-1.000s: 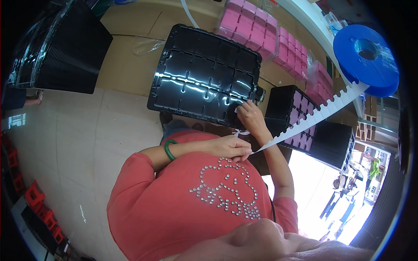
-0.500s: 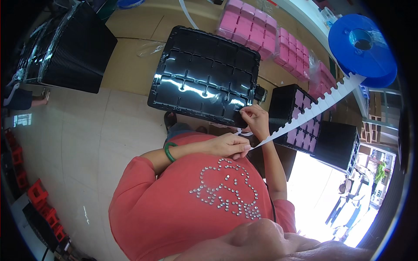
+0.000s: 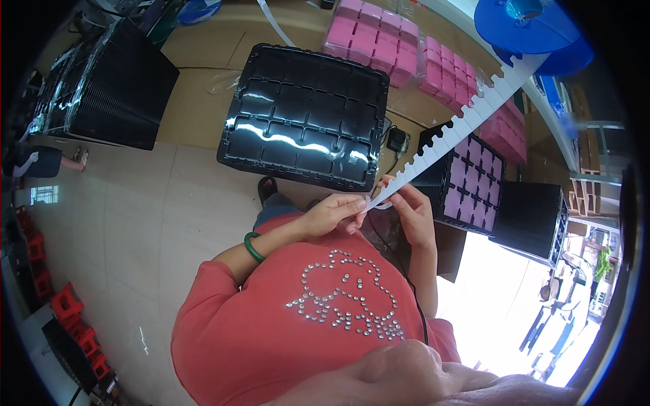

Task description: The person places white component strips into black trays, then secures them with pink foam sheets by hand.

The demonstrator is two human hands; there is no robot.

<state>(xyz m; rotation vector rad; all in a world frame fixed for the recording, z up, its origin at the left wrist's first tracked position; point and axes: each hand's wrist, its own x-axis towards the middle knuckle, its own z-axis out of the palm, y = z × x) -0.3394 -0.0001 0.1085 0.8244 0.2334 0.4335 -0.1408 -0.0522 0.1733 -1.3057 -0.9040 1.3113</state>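
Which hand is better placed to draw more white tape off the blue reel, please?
Probably the right hand: it grips the white tape on the side toward the blue reel, while the left hand pinches its free end.

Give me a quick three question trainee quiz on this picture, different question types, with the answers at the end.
1. True or false: both hands pinch the end of the white notched strip.
2. The strip runs up to a: A) pink box B) blue reel C) black tray.
3. Fill in: the left hand's wrist wears a ____ bangle.

Key: 1 true, left hand and right hand meet at its end. 2 B, the blue reel. 3 green, the bangle.
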